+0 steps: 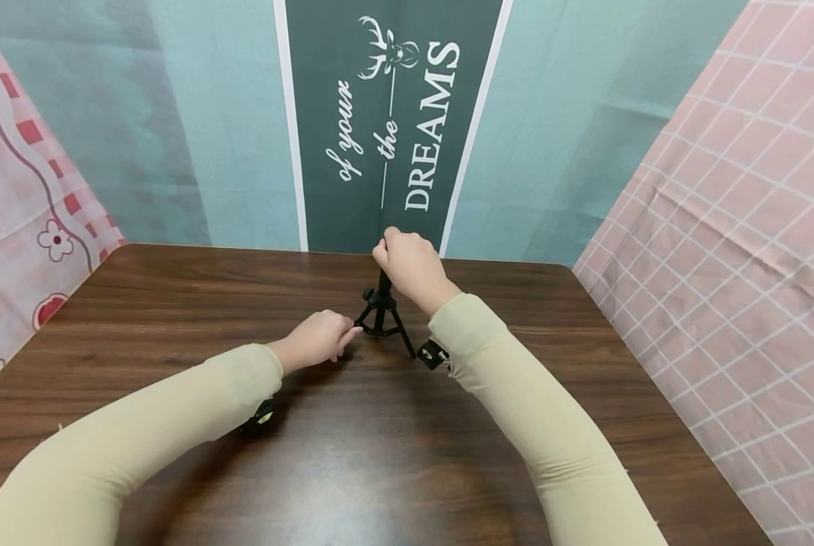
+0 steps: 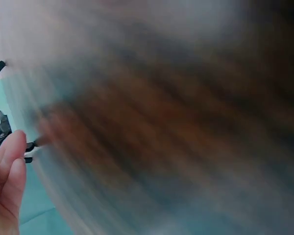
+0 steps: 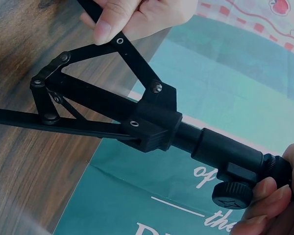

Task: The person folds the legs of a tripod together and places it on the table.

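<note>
A black mini tripod stands near the back of the table with its legs spread. My right hand grips the upper part of its centre column, hiding the top. In the right wrist view, the fingers curl round the column beside a black knob. On the left, my left hand pinches one tripod leg, thumb lying over it near the brace joint. Metal-riveted braces link the legs to the column. The left wrist view catches only part of the left hand against the tripod's dark parts.
The brown wood-grain table ends just behind the tripod. A teal and dark green cloth with white lettering hangs at the back. Patterned pink cloths hang at the left and right. Most of the left wrist view is blurred.
</note>
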`<state>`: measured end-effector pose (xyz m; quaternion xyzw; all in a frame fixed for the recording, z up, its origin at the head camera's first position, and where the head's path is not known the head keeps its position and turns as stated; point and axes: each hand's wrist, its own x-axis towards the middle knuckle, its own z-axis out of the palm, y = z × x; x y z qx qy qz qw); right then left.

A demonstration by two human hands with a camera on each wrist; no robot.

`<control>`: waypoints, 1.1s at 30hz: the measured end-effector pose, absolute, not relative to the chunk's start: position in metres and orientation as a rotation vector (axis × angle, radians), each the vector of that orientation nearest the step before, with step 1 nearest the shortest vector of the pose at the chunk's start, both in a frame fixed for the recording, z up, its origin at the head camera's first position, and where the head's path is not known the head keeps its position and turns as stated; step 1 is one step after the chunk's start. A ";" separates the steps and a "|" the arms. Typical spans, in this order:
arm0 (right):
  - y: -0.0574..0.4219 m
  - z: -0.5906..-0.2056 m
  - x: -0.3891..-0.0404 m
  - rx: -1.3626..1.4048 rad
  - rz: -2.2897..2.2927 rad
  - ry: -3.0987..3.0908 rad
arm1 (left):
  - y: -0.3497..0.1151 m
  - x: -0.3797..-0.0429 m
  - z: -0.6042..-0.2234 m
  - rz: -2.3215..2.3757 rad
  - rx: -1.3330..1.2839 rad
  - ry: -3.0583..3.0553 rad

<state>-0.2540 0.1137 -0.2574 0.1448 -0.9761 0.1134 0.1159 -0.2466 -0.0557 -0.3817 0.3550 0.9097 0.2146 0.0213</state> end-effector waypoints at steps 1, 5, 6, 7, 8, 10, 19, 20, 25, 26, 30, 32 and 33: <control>0.114 -0.257 -0.254 0.427 0.341 -2.860 | -0.056 -0.247 -0.382 0.669 1.114 2.826; 0.115 -0.253 -0.254 0.432 0.372 -2.864 | -0.056 -0.248 -0.382 0.686 1.138 2.829; 0.115 -0.253 -0.253 0.430 0.377 -2.867 | -0.056 -0.248 -0.382 0.698 1.142 2.817; 0.115 -0.253 -0.253 0.428 0.382 -2.872 | -0.057 -0.249 -0.382 0.707 1.138 2.802; 0.115 -0.253 -0.252 0.427 0.383 -2.877 | -0.057 -0.249 -0.382 0.709 1.123 2.788; 0.114 -0.254 -0.251 0.421 0.388 -2.886 | -0.058 -0.251 -0.383 0.718 1.094 2.752; 0.115 -0.257 -0.253 0.369 0.383 -2.911 | -0.056 -0.258 -0.373 0.657 0.983 2.656; 0.115 -0.256 -0.253 0.367 0.369 -2.915 | -0.055 -0.257 -0.371 0.620 0.974 2.658; 0.115 -0.253 -0.255 0.382 0.331 -2.918 | -0.047 -0.252 -0.366 0.468 0.929 2.692; 0.115 -0.252 -0.256 0.390 0.344 -2.915 | -0.046 -0.251 -0.366 0.455 0.920 2.705; 0.116 -0.250 -0.257 0.418 0.393 -2.921 | -0.044 -0.247 -0.369 0.523 0.878 2.727; 0.117 -0.251 -0.257 0.424 0.407 -2.933 | -0.044 -0.245 -0.370 0.577 0.864 2.717; 0.117 -0.251 -0.256 0.427 0.410 -2.937 | -0.044 -0.244 -0.371 0.601 0.860 2.711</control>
